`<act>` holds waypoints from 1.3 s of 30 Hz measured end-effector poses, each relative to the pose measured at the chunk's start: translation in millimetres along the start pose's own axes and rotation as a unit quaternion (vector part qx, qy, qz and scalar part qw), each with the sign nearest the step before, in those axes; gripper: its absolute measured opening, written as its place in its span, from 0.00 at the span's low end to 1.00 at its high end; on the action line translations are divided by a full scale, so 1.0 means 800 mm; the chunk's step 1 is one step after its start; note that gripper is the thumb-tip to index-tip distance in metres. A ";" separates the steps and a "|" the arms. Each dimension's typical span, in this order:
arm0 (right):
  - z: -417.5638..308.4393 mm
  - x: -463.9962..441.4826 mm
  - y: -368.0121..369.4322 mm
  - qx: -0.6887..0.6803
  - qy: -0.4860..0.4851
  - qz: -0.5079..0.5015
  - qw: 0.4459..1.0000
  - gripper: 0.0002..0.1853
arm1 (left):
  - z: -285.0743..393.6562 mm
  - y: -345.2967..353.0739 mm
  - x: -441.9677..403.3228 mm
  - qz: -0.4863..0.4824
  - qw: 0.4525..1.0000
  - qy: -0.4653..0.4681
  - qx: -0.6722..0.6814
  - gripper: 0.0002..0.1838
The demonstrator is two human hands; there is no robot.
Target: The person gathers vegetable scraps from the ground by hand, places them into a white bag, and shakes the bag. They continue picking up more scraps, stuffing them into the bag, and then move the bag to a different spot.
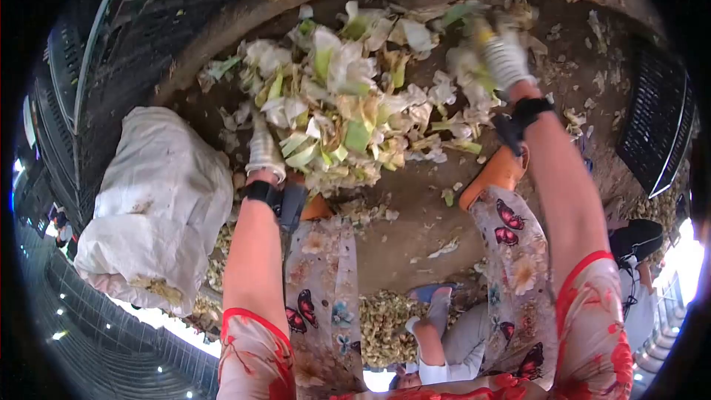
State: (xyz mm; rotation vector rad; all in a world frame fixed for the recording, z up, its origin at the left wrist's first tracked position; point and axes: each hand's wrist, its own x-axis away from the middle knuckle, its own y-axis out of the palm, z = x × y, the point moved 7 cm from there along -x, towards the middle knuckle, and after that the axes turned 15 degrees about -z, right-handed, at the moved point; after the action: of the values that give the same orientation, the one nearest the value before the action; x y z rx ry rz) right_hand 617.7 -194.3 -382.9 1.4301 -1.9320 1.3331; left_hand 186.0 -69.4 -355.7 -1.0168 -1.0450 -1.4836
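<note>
A heap of pale green and white leaf scraps (348, 96) lies on the brown ground in front of me; the plant's kind is not certain. My left hand (262, 150), in a whitish ribbed glove, reaches into the near left side of the heap, and leaves hide its fingers. At the heap's far right is my right hand (506, 58), gloved likewise with some yellow near the fingers. Motion smears it, with leaves (470, 67) against or beside it. I cannot make out whether either hand grips anything. Both wrists wear dark bands.
A full white sack (159, 192) stands at the left. Black slatted crates (65, 89) rise behind it, and another black crate (658, 122) is at the right. My orange shoes (498, 175) flank the near ground. Another person (455, 341) sits beyond, low in view.
</note>
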 end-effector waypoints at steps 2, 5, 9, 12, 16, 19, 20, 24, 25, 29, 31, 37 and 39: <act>-0.053 0.039 0.083 0.088 -0.157 -0.030 0.983 0.37 | -0.003 0.016 0.003 -0.010 1.000 -0.009 -0.024 0.37; -0.119 0.097 0.203 0.033 -0.147 -0.111 0.982 0.39 | -0.013 0.031 -0.001 -0.059 0.998 -0.006 0.029 0.34; -0.124 0.129 0.285 -0.032 -0.061 -0.177 0.982 0.48 | -0.029 0.048 0.008 -0.114 0.990 -0.003 0.084 0.31; -0.087 0.143 0.329 -0.183 -0.090 -0.195 0.959 0.40 | -0.046 0.035 0.007 -0.161 0.987 0.005 -0.028 0.32; -0.074 0.218 0.314 -0.271 -0.153 -0.149 0.938 0.31 | -0.033 0.078 0.103 -0.268 0.961 -0.006 0.064 0.39; -0.179 0.313 0.237 -0.286 -0.203 -0.174 0.920 0.27 | -0.003 0.059 0.196 -0.255 0.956 0.141 -0.025 0.35; -0.220 0.344 0.217 -0.315 -0.221 -0.186 0.904 0.25 | 0.013 0.048 0.234 -0.221 0.952 0.208 -0.035 0.33; -0.364 0.455 0.196 -0.562 -0.178 -0.280 0.758 0.22 | 0.081 -0.006 0.421 -0.169 0.911 0.374 -0.039 0.17; -0.422 0.507 0.177 -0.236 -0.380 -0.197 0.873 0.21 | 0.099 -0.020 0.464 -0.240 0.896 0.365 0.084 0.19; -0.625 0.647 0.179 -0.048 -0.508 -0.225 0.830 0.25 | 0.134 -0.129 0.614 -0.202 0.830 0.468 0.226 0.27; -0.686 0.692 0.221 0.096 -0.601 -0.176 0.774 0.38 | 0.099 -0.229 0.642 -0.162 0.827 0.480 0.245 0.23; -0.768 0.742 0.383 0.035 -0.651 -0.245 0.718 0.36 | 0.124 -0.396 0.703 0.040 0.825 0.513 0.234 0.16; -0.747 0.708 0.458 0.053 -0.568 -0.374 0.731 0.37 | 0.121 -0.439 0.674 0.228 0.832 0.495 -0.105 0.21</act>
State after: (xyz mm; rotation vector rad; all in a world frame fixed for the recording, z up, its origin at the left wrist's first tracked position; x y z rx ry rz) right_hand -65.6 33.1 158.5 3.0574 -1.3373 0.0701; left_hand -224.7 -76.0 149.5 -0.4354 0.1128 -1.4312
